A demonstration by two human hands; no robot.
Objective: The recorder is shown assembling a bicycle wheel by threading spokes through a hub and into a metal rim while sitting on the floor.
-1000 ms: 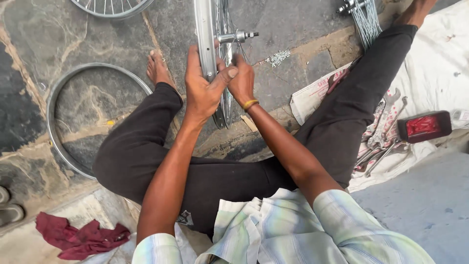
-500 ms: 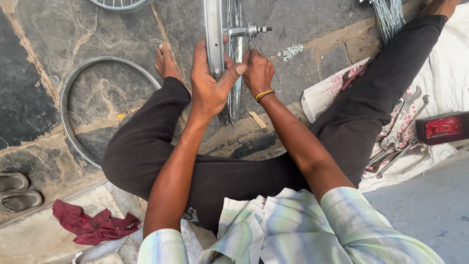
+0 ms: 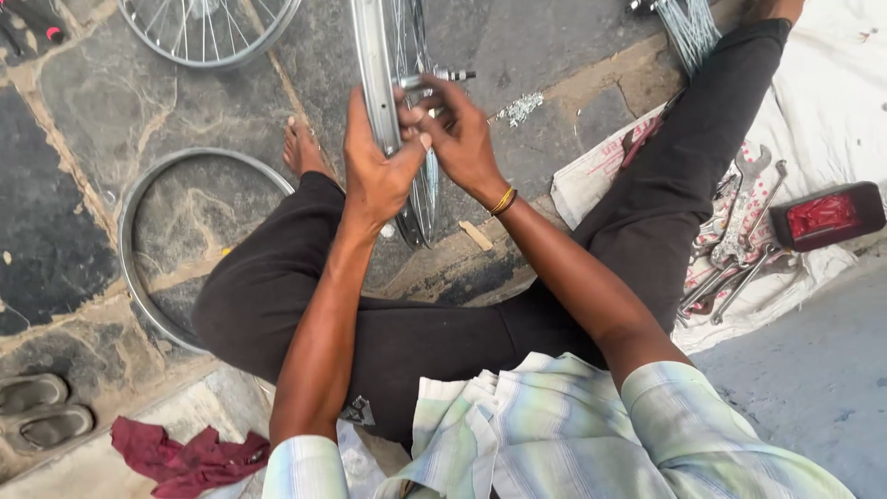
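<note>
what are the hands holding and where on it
Left hand grips the wheel by its rim. Right hand is at the spokes near the axle; its exact hold cannot be told.

Striped pale shirt (image 3: 554, 434), black trousers (image 3: 407, 333), wrist band (image 3: 504, 200)

The upright wheel (image 3: 388, 111) is running off the far edge, its near rim hiding behind the left hand (image 3: 379, 171). The far-left wheel (image 3: 208, 32) and spoke bundle (image 3: 688, 28) are being cropped too.

A bicycle repair spot: wheel rims (image 3: 139, 268), spanners (image 3: 739, 249), stone floor (image 3: 83, 102).
</note>
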